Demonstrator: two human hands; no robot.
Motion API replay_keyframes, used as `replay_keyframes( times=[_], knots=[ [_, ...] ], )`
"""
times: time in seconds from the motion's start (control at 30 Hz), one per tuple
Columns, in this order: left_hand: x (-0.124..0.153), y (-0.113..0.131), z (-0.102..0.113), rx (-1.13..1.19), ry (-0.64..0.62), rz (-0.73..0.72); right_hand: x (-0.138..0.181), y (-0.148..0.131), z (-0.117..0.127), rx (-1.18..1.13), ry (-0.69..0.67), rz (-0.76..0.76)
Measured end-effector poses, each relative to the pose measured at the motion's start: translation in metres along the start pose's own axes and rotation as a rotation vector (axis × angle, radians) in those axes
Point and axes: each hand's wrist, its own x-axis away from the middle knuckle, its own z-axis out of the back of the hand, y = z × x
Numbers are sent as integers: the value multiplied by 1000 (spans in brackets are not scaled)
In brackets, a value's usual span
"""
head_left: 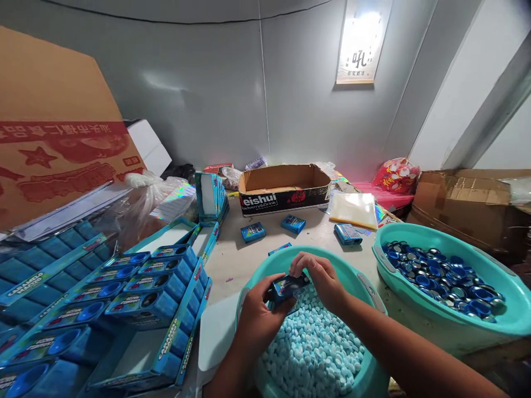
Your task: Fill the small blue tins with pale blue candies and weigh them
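Leaving table [230, 257] room beyond the teal basin [341, 264]

Bare patches lie past its far rim [336, 254]; within, the left hand [260, 310] clamps and the right hand [321, 276] bends over a blue box [284, 287], above pale tablets [319, 342]; whether the right pinches anything, I cannot tell

Smooth grey panel wall [207, 83]: spans the background, with a vertical seam near the middle.
Thin black cable [186, 24]: sags along the wall's top.
White paper scroll with black characters [350, 69]: hangs at upper right, glare on its upper part.
Large orange-brown cardboard carton with red print [53, 83]: far left, lettering upside down.
Red floral-patterned bag [397, 173]: back right, beside a bright pink surface [382, 189].
Brown cardboard box [456, 204]: right of the bag.
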Motion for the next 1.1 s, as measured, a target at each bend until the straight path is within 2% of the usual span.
replay_keyframes(
  times=[0.17, 0.23, 0.37, 0.47, 0.57, 0.67, 0.73, 0.83, 0.9, 0.97, 1.03, 1.1],
  knots=[
    [2, 1, 1, 63, 25, -23, 0, -8, 3, 249, -242, -4],
    [2, 1, 2, 52, 33, -35, 1, -10, 5, 323, -295, -11],
    [1, -3, 3, 35, 72, -38, -1, -9, 11, 348, -243, 7],
    [-1, -8, 4, 32, 110, -56, -4, -2, 15, 354, -151, -62],
    [-1, -13, 4, -20, 124, -134, -5, 7, 16, 211, -135, -253],
    [2, -12, 2, -77, 56, -258, -5, 10, 13, -75, -198, -495],
    [5, -9, 0, -96, 43, -310, -5, 9, 11, -224, -234, -592],
    [11, -4, 1, -72, 177, -283, -8, 10, 11, -290, -165, -636],
    [17, 0, 9, -27, 370, -251, -9, 15, 13, -155, -93, -643],
    [24, 3, 26, 17, 578, -271, -7, 20, 15, 149, -133, -600],
    [32, 4, 47, 10, 697, -297, -1, 23, 14, 500, -313, -514],
    [41, -2, 66, -73, 709, -260, 9, 24, 11, 742, -565, -509]
  ],
)
